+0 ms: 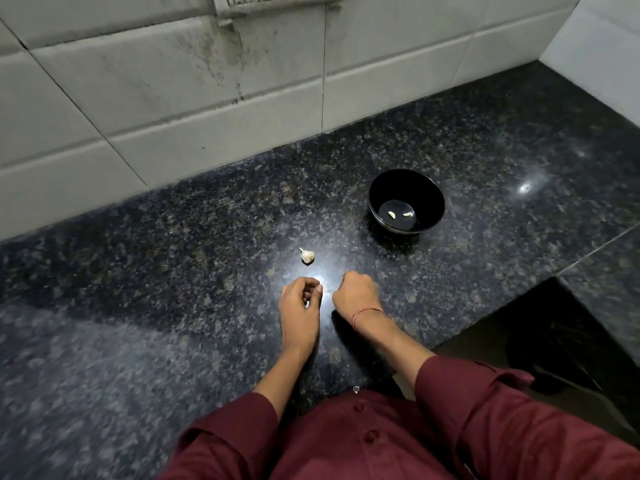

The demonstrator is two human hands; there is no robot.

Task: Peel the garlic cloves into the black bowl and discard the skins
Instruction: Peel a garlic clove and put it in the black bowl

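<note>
The black bowl (407,188) stands on the dark granite counter, right of centre, with two peeled garlic cloves (400,214) on its bottom. A small piece of garlic bulb (307,256) in papery skin lies on the counter left of the bowl, just beyond my hands. My left hand (299,303) is curled, and a small pale garlic clove (306,304) shows between its thumb and fingers. Close beside it, my right hand (356,294) is a loose fist with its back to the camera. Its palm side is hidden.
A grey tiled wall (173,109) runs behind the counter (156,271). A white wall closes off the far right corner. The counter edge steps in at the lower right, above a dark opening (554,344). My maroon sleeves fill the bottom of the view.
</note>
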